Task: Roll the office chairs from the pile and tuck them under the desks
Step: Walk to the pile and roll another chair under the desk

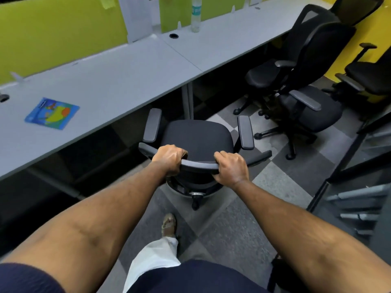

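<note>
At the far left the long grey desk carries a blue booklet, and the space beneath that stretch is dark and open. The left grip is clamped over the top rail of a black office chair, fingers curled round the rail near its left end. The chair stands on the checked carpet with its seat facing the desk; its left armrest is just at the desk edge, but the seat is out in the aisle, not yet under. The right grip is clamped on the same rail towards its right end, thumb beneath, so both arms steer together.

My reading: this chair is out of the pile and the step in hand is the final push — tucking it in. The desk leg stands almost straight ahead of the seat, so the next move probably calls for turning the chair a little to the left before rolling it forward, with the armrests watched at the desk edge.

At the right, the pile of chairs waits — several black ones tangled together near the yellow wall.
</note>
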Tool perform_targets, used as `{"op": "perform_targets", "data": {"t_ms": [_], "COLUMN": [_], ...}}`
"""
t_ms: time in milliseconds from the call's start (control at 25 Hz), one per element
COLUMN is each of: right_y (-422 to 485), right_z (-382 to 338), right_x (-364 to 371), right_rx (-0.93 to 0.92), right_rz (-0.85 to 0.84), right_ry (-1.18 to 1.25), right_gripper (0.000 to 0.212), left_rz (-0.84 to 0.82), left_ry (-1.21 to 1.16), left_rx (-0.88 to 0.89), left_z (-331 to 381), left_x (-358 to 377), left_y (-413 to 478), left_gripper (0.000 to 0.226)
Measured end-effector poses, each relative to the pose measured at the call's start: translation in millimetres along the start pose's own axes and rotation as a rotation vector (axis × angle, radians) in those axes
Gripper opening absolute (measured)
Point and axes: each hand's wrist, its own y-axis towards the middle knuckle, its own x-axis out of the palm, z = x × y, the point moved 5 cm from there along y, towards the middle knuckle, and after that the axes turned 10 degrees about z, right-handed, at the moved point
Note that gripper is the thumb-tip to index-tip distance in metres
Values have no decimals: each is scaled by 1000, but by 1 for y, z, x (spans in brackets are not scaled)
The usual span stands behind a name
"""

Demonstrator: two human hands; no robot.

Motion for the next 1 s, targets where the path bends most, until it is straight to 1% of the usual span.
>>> {"op": "perform_targets", "data": {"t_ms": [160,240,320,400,560,680,840,1000], "right_y": [-38,-55,-74,-87,-113,-140,-157,-172], "right_z": [-21,-36,-50,-72,-120,-160,-212,-259], "right_x": [-10,-14,-18,-23,-32,-35,-42,-49], "right_rx": [-132,-217,-266,-309,-395,-449,-485,-638], "right_rz": [-17,-27,-13,-29,2,-23,-44,-57], "right_ry": [16,13,16,31,42,72,93,108], "right_gripper": [39,40,41,40,39,35,41,40], "left_rz": [6,-9,-24,-37,-16,-3,48,66], "left_ry": [-8,-4,14,9,-38,-56,-59,-54], "left_rx": [-129,-181,-218,-275,-368,-419,-512,-620], "left_z": [20,29,35,32,20,13,-1,-5], "left_x": [2,0,0,2,11,25,33,40], "left_y": [-74,-111,-143,-176,-241,-297,-357,-422], "left_gripper": [17,21,25,26,24,23,26,23]}}
